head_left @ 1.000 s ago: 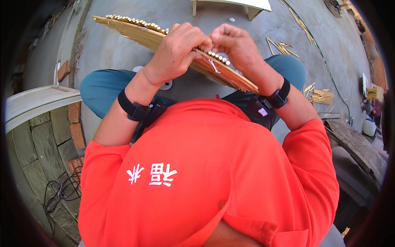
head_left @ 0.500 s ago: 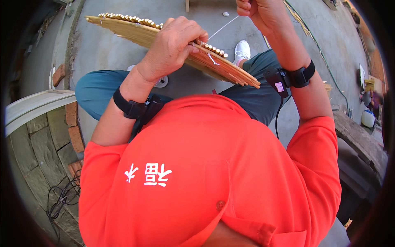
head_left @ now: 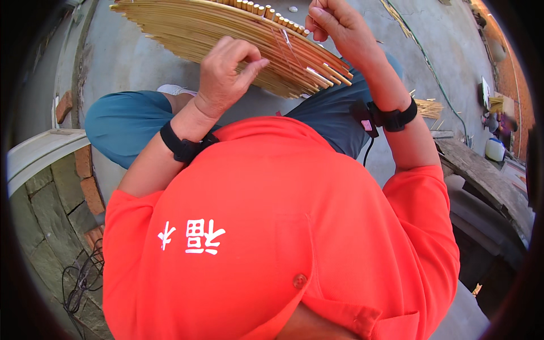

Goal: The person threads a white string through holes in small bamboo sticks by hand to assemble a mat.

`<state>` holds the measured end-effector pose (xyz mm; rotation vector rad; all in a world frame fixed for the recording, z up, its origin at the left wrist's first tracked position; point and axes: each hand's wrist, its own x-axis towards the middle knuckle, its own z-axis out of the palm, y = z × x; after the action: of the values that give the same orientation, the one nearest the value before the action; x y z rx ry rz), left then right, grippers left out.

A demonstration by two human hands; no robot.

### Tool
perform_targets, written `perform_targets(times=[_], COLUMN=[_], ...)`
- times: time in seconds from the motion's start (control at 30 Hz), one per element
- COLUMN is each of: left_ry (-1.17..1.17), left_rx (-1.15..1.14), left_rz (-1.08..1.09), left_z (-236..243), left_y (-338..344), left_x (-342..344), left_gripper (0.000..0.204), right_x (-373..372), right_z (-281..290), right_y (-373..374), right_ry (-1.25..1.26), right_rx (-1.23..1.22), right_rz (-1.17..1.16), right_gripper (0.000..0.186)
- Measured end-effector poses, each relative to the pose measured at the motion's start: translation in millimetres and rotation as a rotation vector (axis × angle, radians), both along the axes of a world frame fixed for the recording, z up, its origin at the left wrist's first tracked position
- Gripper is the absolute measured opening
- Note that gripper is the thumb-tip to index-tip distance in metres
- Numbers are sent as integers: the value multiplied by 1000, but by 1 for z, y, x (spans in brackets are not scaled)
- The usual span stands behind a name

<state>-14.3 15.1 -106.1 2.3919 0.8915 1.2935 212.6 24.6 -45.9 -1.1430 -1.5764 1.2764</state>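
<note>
A panel of long bamboo sticks [head_left: 175,31] lies slanted above my lap, with a row of short round pieces [head_left: 272,14] along its far edge. White string [head_left: 286,39] crosses the sticks toward the right end. My left hand [head_left: 226,68] is in front of the panel, thumb and index pinched; what is between them is too small to make out. My right hand [head_left: 340,31] is raised by the right end of the far edge, fingers curled together; anything thin in them cannot be made out. Both wrists carry black straps with small devices.
Loose bamboo sticks [head_left: 428,107] and a green hose [head_left: 447,96] lie on the concrete floor [head_left: 425,34]. A white jug [head_left: 494,148] and weathered board [head_left: 476,170] are at right. A white frame [head_left: 39,147], bricks [head_left: 90,190] and coiled black cable [head_left: 79,283] are at left.
My left hand has left the panel's far edge and moved nearer me. My right hand rose, drawing a white string, then lowered slightly. The panel has shifted up and tipped, showing more stick faces.
</note>
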Motion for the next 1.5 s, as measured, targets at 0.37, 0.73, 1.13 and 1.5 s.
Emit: perform_targets(times=[0.37, 0.73, 1.13, 1.5], left_ry=[-326, -746, -569, -764], left_rx=[-762, -832, -864, -941], left_rz=[-17, -59, 279, -64], left_z=[-42, -53, -47, -42], left_y=[23, 48, 56, 40], left_x=[79, 64, 55, 47], left_gripper=[19, 12, 12, 11], right_x=[-2, -24, -51, -38], right_z=[-19, -21, 0, -15], right_y=[43, 117, 151, 190], right_ry=[-635, -720, -799, -881], right_rx=[467, 535, 556, 683], right_rz=[-258, -333, -365, -357], right_gripper=[16, 19, 17, 15])
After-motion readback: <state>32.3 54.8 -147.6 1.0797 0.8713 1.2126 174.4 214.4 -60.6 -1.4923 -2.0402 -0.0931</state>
